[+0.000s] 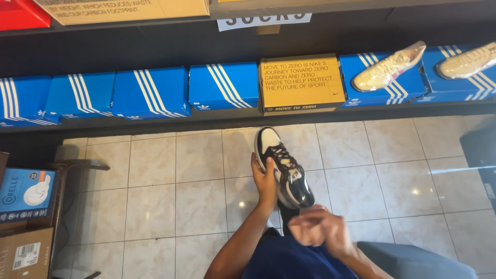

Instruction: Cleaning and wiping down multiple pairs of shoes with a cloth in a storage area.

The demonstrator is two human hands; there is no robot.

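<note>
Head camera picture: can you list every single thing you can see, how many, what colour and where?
Sneaker: one, black and white, held up over the tiled floor.
Blue shoeboxes: at least seven, blue with white stripes, in a row on the low dark shelf.
Yellow-brown shoebox: one, between the blue ones.
Cream shoes: two, lying on top of the blue boxes at the right.
Red box: one, upper shelf, top left corner.
Cardboard boxes: two, one light blue and one brown, stacked at the left edge.
Left hand: grips the sneaker's side.
Right hand: blurred, below the sneaker's heel; whether it touches is unclear.
</note>
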